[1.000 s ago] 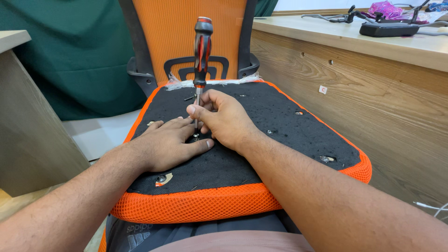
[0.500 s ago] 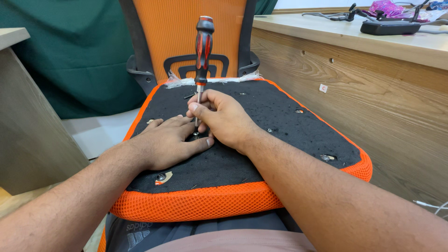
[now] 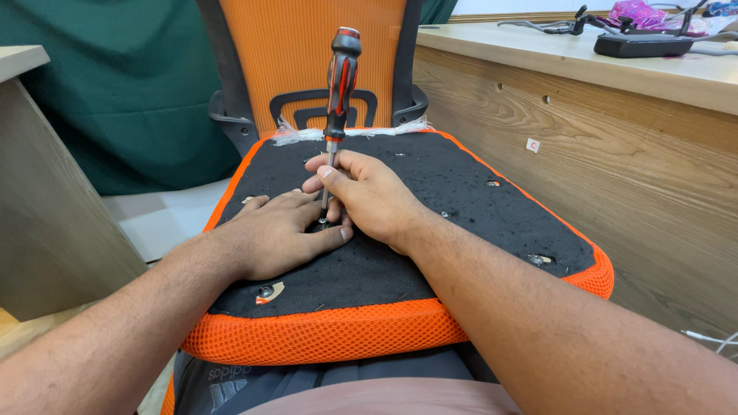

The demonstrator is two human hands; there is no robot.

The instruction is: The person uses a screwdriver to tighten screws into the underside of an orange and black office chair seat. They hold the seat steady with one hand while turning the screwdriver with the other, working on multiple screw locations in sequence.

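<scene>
Right now a black-and-red screwdriver (image 3: 339, 92) stands nearly upright on the black underside of an orange mesh seat cushion (image 3: 430, 200), its tip down at a fitting between the two hands. The right hand (image 3: 369, 196) is closed around the metal shaft low down, fingers pinching it just above the tip — the handle rises free above the knuckles. The left hand (image 3: 277, 234) lies flat and open on the black fabric, palm down, holding nothing, its fingertips touching the spot where the tip meets the seat. A screw hole (image 3: 267, 291) with a torn orange edge shows near the left wrist, and another screw hole (image 3: 538, 260) sits toward the right corner. Behind the cushion stands an orange chair back (image 3: 307, 54); a wooden desk front (image 3: 600, 154) runs along the right.
</scene>
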